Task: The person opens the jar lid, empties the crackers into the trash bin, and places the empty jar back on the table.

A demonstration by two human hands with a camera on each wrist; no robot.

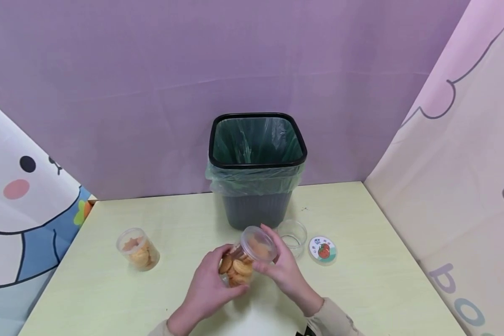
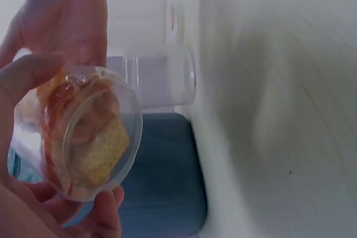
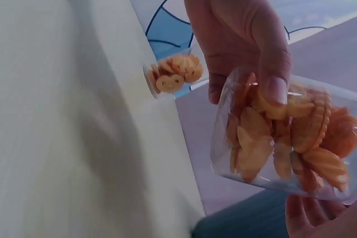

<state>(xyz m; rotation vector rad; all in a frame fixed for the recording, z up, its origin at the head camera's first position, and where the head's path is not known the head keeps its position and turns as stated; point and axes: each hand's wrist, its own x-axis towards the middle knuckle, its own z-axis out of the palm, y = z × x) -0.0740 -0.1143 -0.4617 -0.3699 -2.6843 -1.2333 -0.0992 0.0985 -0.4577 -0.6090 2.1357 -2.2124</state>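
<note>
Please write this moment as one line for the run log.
Left hand: holds cookie jar, tilted | Right hand: holds same jar | On table: second cookie jar, empty jar, printed lid, bin

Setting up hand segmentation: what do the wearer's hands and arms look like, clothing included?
Left hand and right hand are bare: five-fingered, no gloves, no rings or markings visible. Left sleeve and right sleeve are long, light beige, ending near the wrists. A small black item shows beside the right cuff, too cropped to identify.
</note>
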